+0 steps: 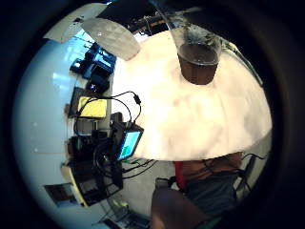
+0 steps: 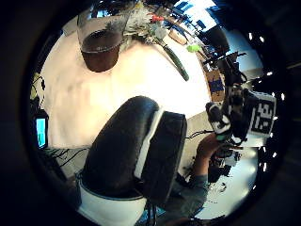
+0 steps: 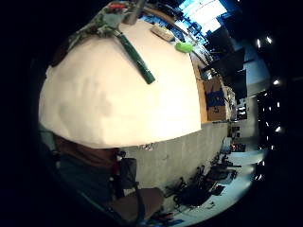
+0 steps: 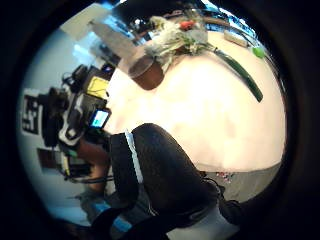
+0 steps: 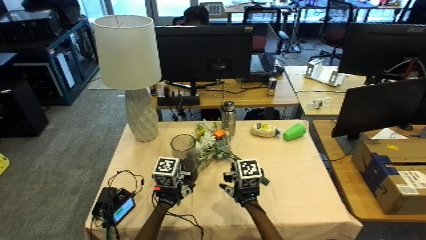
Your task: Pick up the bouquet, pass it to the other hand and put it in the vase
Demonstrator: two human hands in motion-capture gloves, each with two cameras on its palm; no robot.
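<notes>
Bouquet point(image 5: 212, 146): lying on tabletop point(image 5: 299, 170), touching vase point(image 5: 183, 147). 2 hands, left point(image 5: 170, 192), right point(image 5: 241, 192): hovering, empty; finger posture indeterminable. Risk: grab topples vase.

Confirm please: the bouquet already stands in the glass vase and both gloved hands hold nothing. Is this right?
Not quite. The bouquet is not in the vase; it lies on the table beside it, as the outside view shows. The left hand and right hand hold nothing.
</notes>
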